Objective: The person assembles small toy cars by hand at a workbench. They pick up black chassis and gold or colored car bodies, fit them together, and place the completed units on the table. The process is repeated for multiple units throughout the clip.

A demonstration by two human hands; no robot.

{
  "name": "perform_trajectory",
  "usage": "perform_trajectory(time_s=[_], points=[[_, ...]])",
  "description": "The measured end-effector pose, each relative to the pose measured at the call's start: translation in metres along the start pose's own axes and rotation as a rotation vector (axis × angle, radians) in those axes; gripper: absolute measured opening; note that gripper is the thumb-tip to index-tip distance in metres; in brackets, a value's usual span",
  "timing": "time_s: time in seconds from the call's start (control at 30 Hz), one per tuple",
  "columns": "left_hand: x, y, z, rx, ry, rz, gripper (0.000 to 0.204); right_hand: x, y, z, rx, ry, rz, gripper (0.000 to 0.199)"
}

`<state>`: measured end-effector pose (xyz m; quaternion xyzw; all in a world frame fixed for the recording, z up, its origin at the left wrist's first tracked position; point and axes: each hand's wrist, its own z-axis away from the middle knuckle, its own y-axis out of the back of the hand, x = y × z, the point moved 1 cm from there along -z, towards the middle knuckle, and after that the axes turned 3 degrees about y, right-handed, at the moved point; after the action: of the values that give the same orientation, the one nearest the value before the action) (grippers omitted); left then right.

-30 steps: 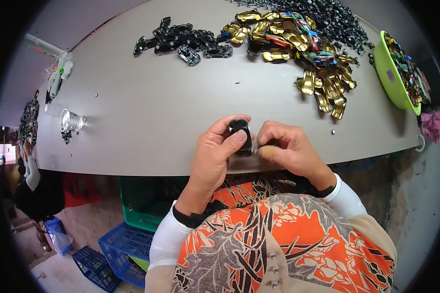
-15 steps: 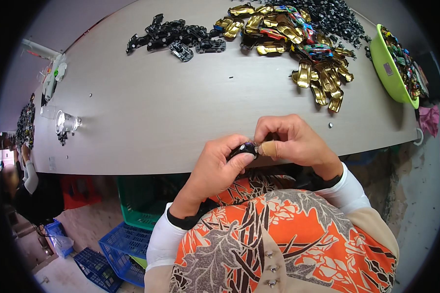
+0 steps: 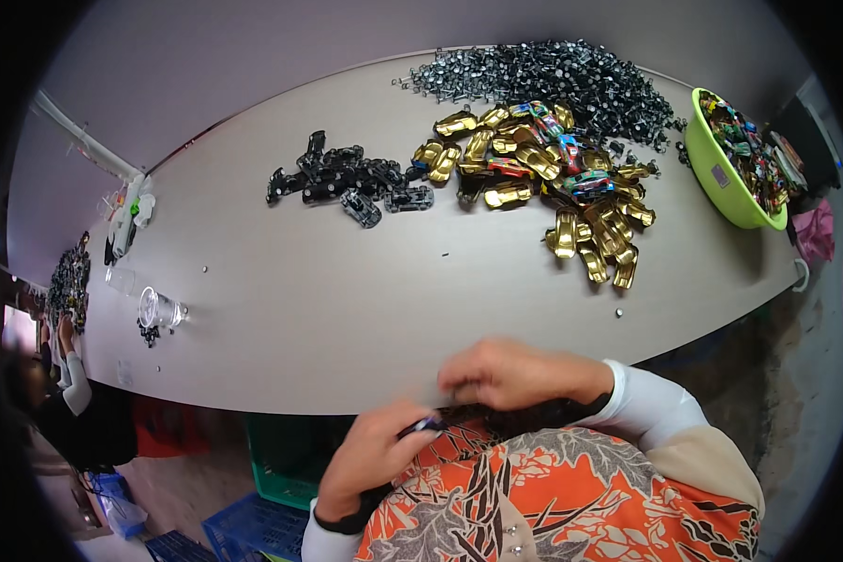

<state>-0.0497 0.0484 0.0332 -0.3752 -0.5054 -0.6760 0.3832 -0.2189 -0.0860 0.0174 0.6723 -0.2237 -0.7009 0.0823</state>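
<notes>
Label on bowl: I see one small pale rectangular sticker (image 3: 718, 175) on the outer wall of the lime-green bowl (image 3: 712, 187), at the far right of the surface (image 3: 347, 309).
Bag: a pink bag-like thing (image 3: 814, 232) hangs just past the right end of the surface; I cannot tell whether it is a package.
Signs: I see none.
Screens: I see none; a bright patch at the far left edge is too blurred to tell.
</notes>
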Motion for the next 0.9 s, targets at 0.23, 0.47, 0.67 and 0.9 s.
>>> perform_trajectory(time_s=[0.23,0.47,0.67,0.9], points=[[-0.033,0.054,0.074,0.254,0.427,-0.454,0.036,0.041,0.105,-0.014,0.7,-0.089,0.943,0.023],[0.001,0.082,-0.027,0.496,-0.04,-0.429,0.024,0.039,0.093,-0.016,0.663,-0.182,0.468,0.016],[-0.031,0.101,-0.162,0.644,-0.43,-0.912,0.025,0.042,0.059,-0.006,0.694,-0.337,-0.616,0.009],[-0.033,0.095,-0.172,0.607,-0.168,-1.113,0.017,0.035,0.063,0.026,0.665,-0.147,0.527,0.023]])
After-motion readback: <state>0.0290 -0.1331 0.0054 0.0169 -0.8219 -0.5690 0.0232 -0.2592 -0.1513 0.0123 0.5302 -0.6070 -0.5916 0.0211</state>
